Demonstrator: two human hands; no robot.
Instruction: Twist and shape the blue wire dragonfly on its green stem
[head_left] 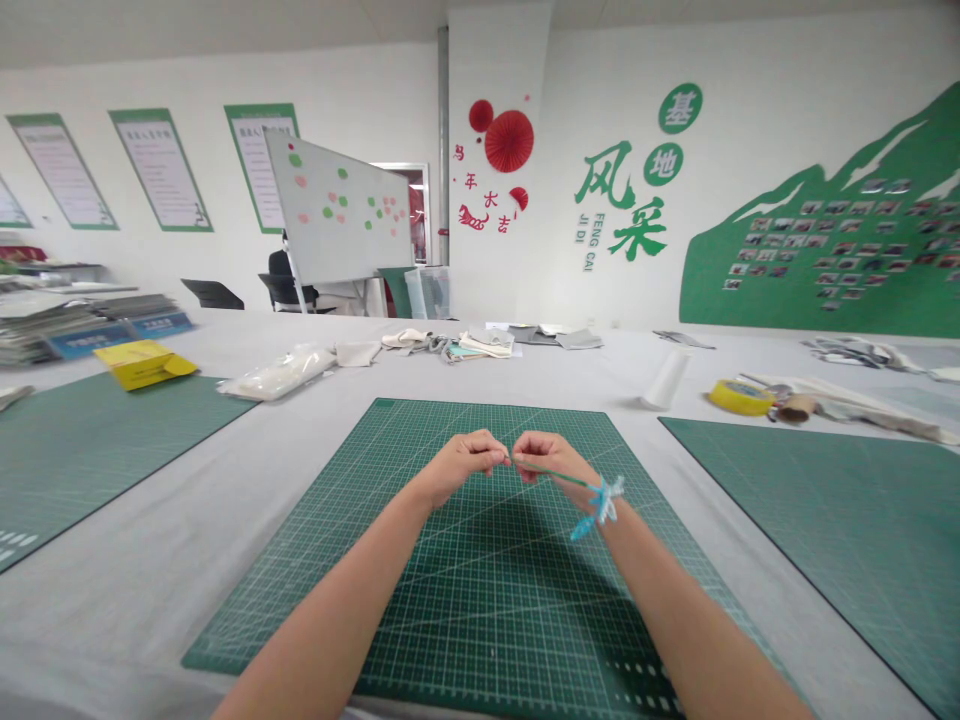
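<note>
Above the green cutting mat (480, 590) my two hands are close together, fingertips almost touching. My right hand (547, 462) pinches the thin green stem (559, 474) of a flower with blue and white petals (602, 506). The stem runs to the right across that hand, and the petals hang by the wrist. My left hand (469, 462) is closed in a pinch beside the stem's tip; whatever lies between its fingertips is too small to make out.
More green mats lie left (112, 450) and right (825, 520). Around them are a yellow box (144, 364), a plastic-wrapped bundle (281, 374), cloth pieces (487, 343), a white cone (667, 380) and a yellow tape roll (741, 397). A whiteboard (345, 220) stands behind.
</note>
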